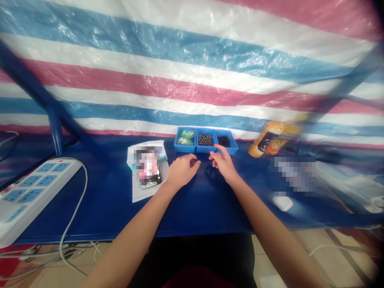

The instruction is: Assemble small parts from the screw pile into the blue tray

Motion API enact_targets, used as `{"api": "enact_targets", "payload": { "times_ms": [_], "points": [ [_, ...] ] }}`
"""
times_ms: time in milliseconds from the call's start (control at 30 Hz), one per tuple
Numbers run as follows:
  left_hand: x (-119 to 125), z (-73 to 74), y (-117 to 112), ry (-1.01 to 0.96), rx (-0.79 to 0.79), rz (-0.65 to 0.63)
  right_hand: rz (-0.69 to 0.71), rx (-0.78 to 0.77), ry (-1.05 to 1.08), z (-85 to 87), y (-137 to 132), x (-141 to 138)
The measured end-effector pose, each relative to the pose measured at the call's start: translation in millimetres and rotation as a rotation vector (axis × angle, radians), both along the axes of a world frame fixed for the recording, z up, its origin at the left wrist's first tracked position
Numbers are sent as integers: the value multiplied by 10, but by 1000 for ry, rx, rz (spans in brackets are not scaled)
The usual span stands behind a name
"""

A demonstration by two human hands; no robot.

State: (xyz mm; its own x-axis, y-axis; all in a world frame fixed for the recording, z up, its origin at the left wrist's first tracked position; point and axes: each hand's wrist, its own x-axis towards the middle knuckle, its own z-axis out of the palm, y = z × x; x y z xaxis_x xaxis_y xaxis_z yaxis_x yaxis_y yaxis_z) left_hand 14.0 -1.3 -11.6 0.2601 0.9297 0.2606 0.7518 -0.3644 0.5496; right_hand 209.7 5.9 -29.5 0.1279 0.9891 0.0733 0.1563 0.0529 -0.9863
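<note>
While I stood by the table (pixel 99 208), the person's hands rested close together near its far edge, just short of three blue bins. The left hand (pixel 181 170) lay curled, its fingertips drawn in toward the thumb; whether they pinched anything I could not tell. The right hand (pixel 223 164) was looser, fingers slightly spread, the forefinger reaching to twelve o'clock and touching or nearly touching the front rim of the right bin (pixel 231 150), which held small black bits. The middle bin (pixel 205 140) held dark beads or the like, and the left bin (pixel 185 138) green packets. At nine o'clock from the left hand a phone (pixel 149 170) lay on white paper (pixel 141 192). Two orange bottles (pixel 270 140) lay at two o'clock. All three bins held stock and I saw nothing finished laid out near the hands, so by my reckoning the work had hardly got going.
</note>
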Motion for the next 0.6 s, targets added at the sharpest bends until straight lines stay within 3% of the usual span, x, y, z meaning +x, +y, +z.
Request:
{"api": "enact_targets", "payload": {
  "times_ms": [200,300,467,600],
  "points": [
    [18,-52,-6,40,-31,-38,5,131,-512,-18,39,-10],
    [29,-70,-6,18,-55,-7,-16,97,-784,45,169,-82],
    [14,-63,25,-126,-141,90,-53,53,-1031,94,325,-183],
    [-20,-44,72,-267,-225,99,-73,96,-1151,116,210,-160]
  ]
}}
